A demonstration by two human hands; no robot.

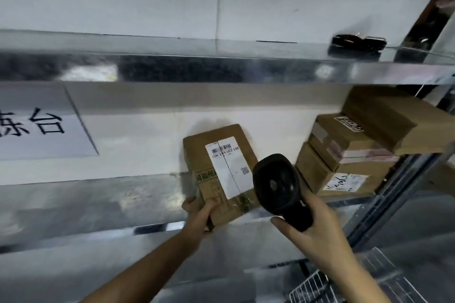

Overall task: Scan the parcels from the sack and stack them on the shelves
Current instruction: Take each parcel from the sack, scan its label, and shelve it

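Note:
A brown cardboard parcel (197, 155) with a white barcode label stands tilted on the middle metal shelf (98, 199). My left hand (199, 216) grips its lower front corner. My right hand (317, 229) holds a black barcode scanner (278, 182) just right of the parcel, its head turned back towards the camera. A stack of several brown parcels (357, 155) sits on the same shelf further right.
An upper metal shelf (221, 66) runs across, with a dark object (357, 43) lying on its right end. A white sign with black characters (37, 128) hangs on the wall at left. A wire basket (315, 285) shows at the bottom right.

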